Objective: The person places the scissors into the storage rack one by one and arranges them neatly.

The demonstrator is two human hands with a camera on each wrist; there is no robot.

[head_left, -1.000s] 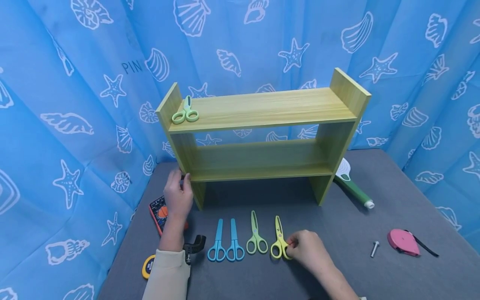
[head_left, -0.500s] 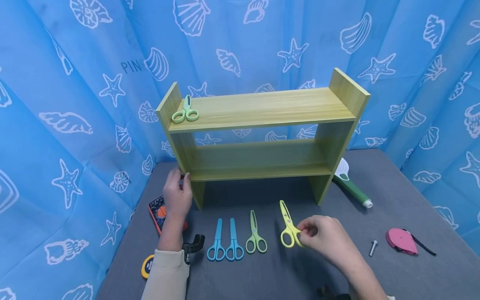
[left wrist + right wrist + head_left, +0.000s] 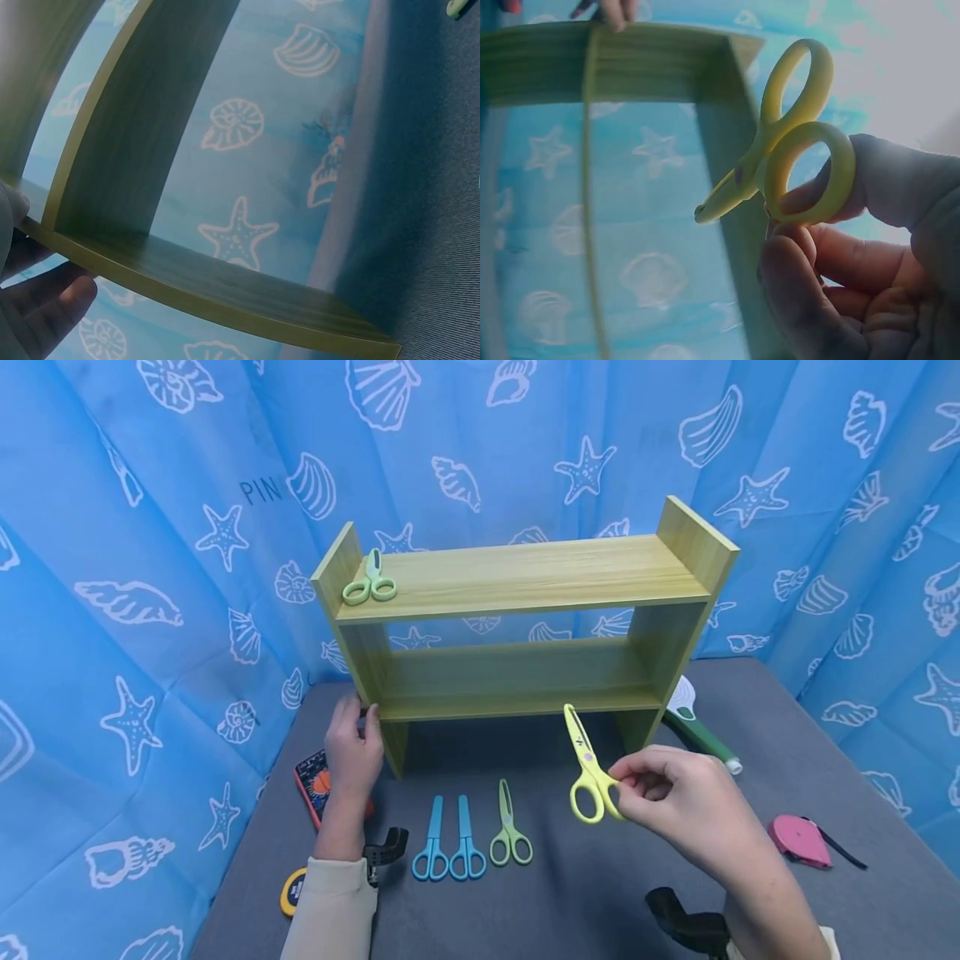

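Observation:
Raised over the table in the head view, yellow scissors (image 3: 588, 758) point their blades up and away. My right hand (image 3: 678, 797) pinches them by one finger loop, as the right wrist view also shows with the scissors (image 3: 802, 142) close up. My left hand (image 3: 354, 747) holds the left side panel of a two-tier wooden shelf (image 3: 517, 581), thumb at its front edge and fingers (image 3: 64, 296) on the outer side. Pale green scissors (image 3: 371, 581) lie at the left end of the top tier. Two blue scissors (image 3: 430, 843) and green scissors (image 3: 510, 827) lie before the shelf.
A multimeter (image 3: 313, 781) and a yellow tape measure (image 3: 292, 891) lie at the left. To the right are a green-handled tool with a white head (image 3: 705, 735) and a pink tape measure (image 3: 801, 839). A blue shell-patterned curtain (image 3: 480, 435) hangs behind.
My right hand has lifted the yellow scissors off the table beside the green pair and moved them up, slightly right and toward the shelf. The left hand stays on the shelf's side.

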